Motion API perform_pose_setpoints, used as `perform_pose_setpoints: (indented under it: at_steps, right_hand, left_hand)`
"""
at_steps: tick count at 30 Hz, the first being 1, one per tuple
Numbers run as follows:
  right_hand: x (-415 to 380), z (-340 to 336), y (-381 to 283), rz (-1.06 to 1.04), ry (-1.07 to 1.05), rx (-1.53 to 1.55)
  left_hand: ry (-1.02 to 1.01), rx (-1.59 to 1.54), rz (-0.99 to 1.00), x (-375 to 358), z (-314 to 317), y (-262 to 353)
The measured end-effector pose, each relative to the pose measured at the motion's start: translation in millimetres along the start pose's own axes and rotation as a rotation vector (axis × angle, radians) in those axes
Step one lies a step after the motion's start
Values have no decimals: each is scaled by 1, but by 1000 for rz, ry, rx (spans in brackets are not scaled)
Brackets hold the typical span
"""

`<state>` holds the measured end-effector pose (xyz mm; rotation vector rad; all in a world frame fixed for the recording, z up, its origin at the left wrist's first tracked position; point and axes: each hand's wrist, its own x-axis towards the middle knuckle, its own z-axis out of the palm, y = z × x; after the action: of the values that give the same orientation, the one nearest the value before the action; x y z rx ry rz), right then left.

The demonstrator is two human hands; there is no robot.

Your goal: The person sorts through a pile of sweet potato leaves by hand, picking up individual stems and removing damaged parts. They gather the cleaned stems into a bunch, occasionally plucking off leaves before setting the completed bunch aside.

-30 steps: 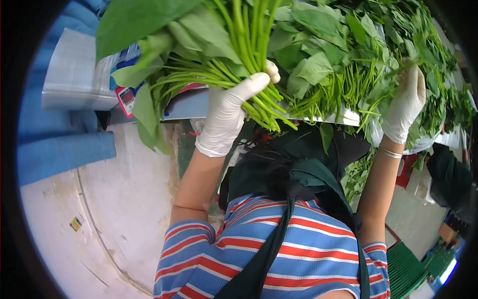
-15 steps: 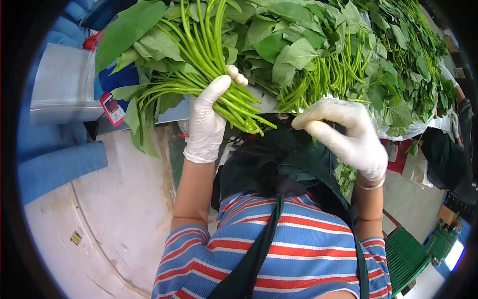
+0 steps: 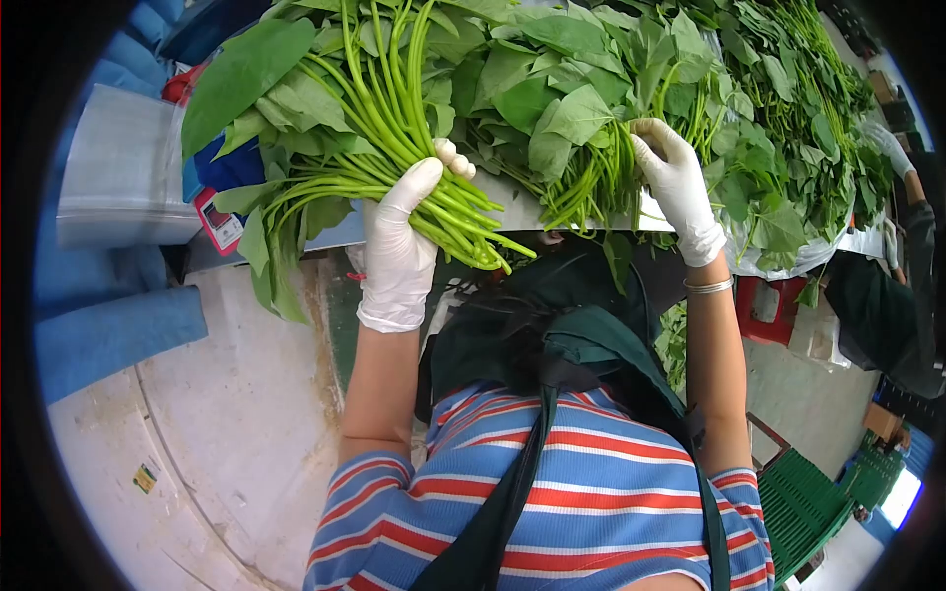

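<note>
My left hand (image 3: 402,236), in a white glove, is wrapped round a thick bunch of leafy greens (image 3: 389,98) that look like sweet potato leaves. The cut stem ends stick out past the thumb to the right, and broad leaves spread up and to the left. My right hand (image 3: 678,182), gloved too, reaches to the front of a heap of the same greens (image 3: 572,118) on the table. Its thumb and forefinger pinch together at the stems there; exactly how many stems lie between them is hidden.
A stack of clear plastic sheets or bags (image 3: 123,172) lies at the left, beside a red-and-white device (image 3: 219,222). More greens (image 3: 798,148) stretch along the right, where another person's gloved hand (image 3: 890,148) works. Green slatted crates (image 3: 798,502) stand low at right.
My right hand has moved up and away from my body, from in front of the table edge to the stems of the heap. My left hand keeps the bunch, shifted slightly left.
</note>
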<state>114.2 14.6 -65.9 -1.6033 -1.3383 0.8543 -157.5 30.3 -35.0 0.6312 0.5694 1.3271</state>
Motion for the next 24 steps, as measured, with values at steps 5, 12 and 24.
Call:
perform_pose_setpoints:
  at_steps: [5,12,24]
  right_hand:
    - [-1,4,-13,-77,60,69]
    - [-1,8,-20,166,-14,438]
    - [-4,11,-14,103,-15,136]
  left_hand:
    - [7,-17,12,-2,-2,4]
    - [83,-46,21,-10,-7,1]
    - [61,-5,21,-8,-9,-3]
